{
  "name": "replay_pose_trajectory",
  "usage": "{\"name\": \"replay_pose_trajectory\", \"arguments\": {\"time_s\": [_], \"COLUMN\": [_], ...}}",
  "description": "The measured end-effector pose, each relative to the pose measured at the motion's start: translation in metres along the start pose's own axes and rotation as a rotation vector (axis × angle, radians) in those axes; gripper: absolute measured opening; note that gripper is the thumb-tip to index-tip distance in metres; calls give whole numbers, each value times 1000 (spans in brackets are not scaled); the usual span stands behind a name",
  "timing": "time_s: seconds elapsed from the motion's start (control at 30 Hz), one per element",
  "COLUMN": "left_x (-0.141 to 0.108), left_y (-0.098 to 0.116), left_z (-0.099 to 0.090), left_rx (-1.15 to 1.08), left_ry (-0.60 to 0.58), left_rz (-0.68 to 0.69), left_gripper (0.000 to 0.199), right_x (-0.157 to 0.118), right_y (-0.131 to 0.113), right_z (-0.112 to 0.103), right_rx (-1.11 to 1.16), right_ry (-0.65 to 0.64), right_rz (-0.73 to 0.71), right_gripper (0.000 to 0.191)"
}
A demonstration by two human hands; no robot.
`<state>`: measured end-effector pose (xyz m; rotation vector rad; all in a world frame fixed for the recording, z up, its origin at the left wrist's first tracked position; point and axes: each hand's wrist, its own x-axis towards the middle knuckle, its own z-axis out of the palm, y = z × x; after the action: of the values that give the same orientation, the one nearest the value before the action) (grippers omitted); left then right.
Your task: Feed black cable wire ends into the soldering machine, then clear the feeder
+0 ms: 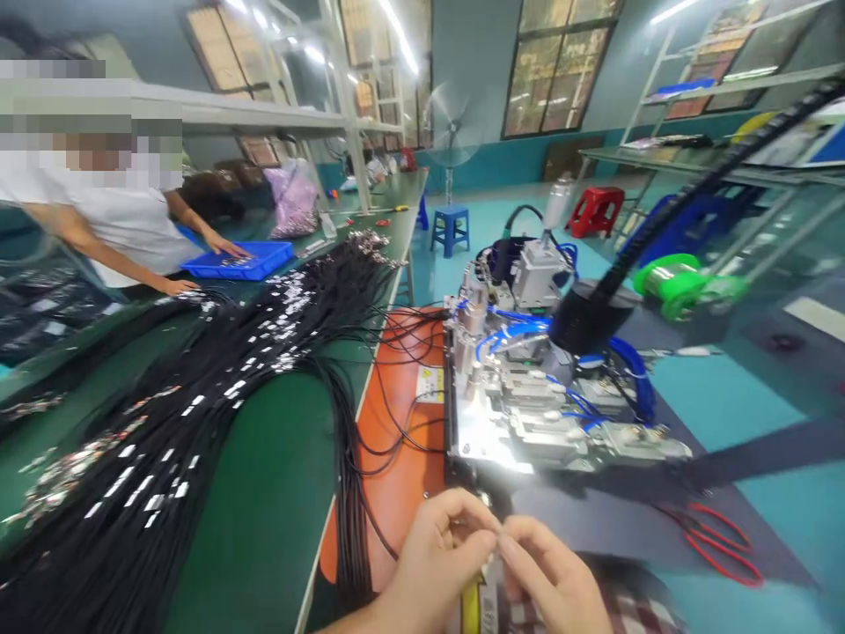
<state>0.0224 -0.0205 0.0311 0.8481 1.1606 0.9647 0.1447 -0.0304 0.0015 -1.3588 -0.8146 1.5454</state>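
Note:
In front of the machine, my left hand (445,550) and my right hand (554,572) meet at their fingertips. Both are closed, thumb pinched against the fingers. Whatever sits between the fingertips is too small and blurred to name. Just beyond them stands a metal machine (547,431) with cylinders and blue air tubes (521,330), on an orange surface (389,387). A bundle of black cables (349,493) hangs over the table edge to the left of my left hand.
Long black cables with white tags (217,387) cover much of the green table (277,458). A co-worker's hand (224,245) reaches into a blue tray (270,257). Red-handled scissors (723,541) lie at right, below a green spool (673,286). A black hose (650,229) slants over the machine.

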Motion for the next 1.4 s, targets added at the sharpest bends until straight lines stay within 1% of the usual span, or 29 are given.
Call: {"name": "replay_pose_trajectory", "arguments": {"time_s": [0.07,0.13,0.27,0.33,0.43,0.53,0.7,0.87,1.0,1.17,1.3,1.4], "left_x": [-1,0,4,6,7,8,9,10,11,10,9,9], "left_y": [5,6,2,1,2,4,5,7,6,4,3,4], "left_z": [0,-2,-6,-6,-7,-7,-7,-8,-6,-6,-7,-6], "left_rx": [-4,12,53,43,40,60,101,71,72,84,84,90], "left_ry": [-61,-87,-64,-73,-105,-111,-101,-93,-84,-71,-70,-69], "left_rz": [-38,-94,-126,-129,-141,-177,-204,-211,-211,-207,-221,-219], "left_gripper": [12,18,21,21,23,22,25,24,24,27,27,26], "right_x": [2,3,2,2,2,3,3,2,-1,-3,-3,-2], "right_y": [-2,-4,-5,-6,-6,-6,-7,-7,-2,-1,-4,-4], "right_z": [-2,-3,-3,-4,-6,-7,-11,-18,-13,-3,-7,-12], "right_rx": [17,37,46,26,21,17,-16,-40,-104,-100,-108,-159], "right_ry": [-45,-84,-89,-87,-116,-132,-111,-109,-105,-62,-71,-28], "right_rz": [14,18,-40,-67,-67,-63,-86,-107,-135,-125,-119,-160], "right_gripper": [30,28,25,22,20,19,17,17,14,14,13,12]}}
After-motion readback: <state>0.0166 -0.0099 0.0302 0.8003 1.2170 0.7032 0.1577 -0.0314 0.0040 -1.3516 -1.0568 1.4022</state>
